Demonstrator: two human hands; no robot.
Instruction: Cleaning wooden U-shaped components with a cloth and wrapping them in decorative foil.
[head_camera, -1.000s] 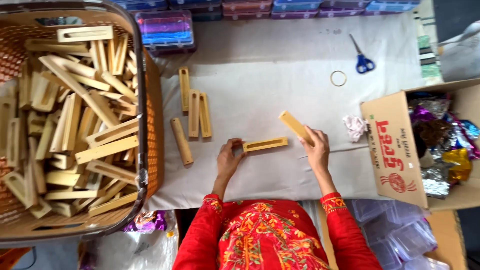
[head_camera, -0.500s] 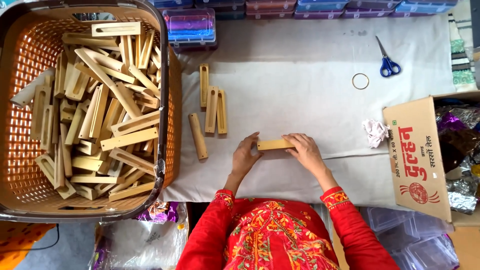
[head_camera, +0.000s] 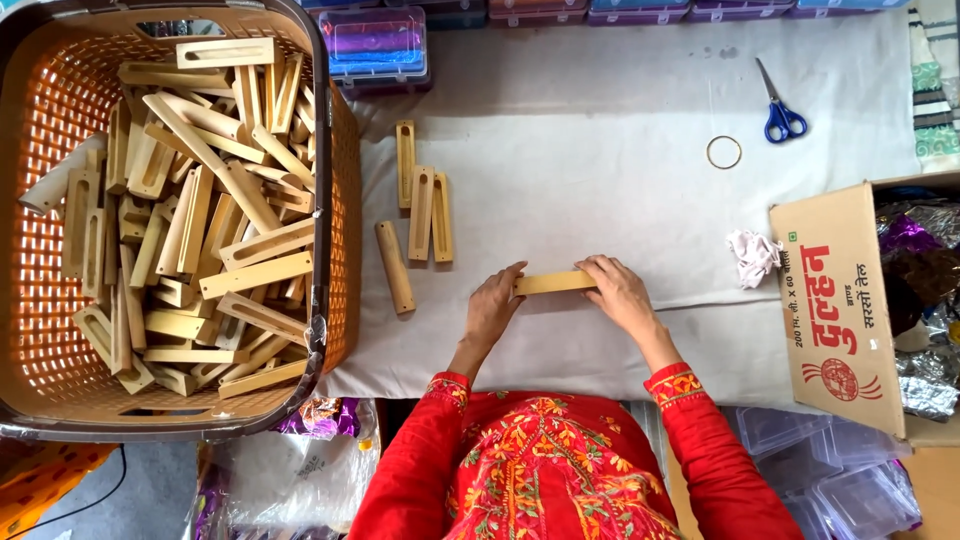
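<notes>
While left hand (head_camera: 492, 305) and right hand (head_camera: 620, 293) pinch opposite ends, smooth pale wooden block (head_camera: 555, 283) lies flat, crosswise on white cloth (head_camera: 600, 180). Four similar slotted wooden pieces (head_camera: 420, 215) lie well apart, leftward; orange woven-plastic basket (head_camera: 345, 200) heaped with more.
</notes>
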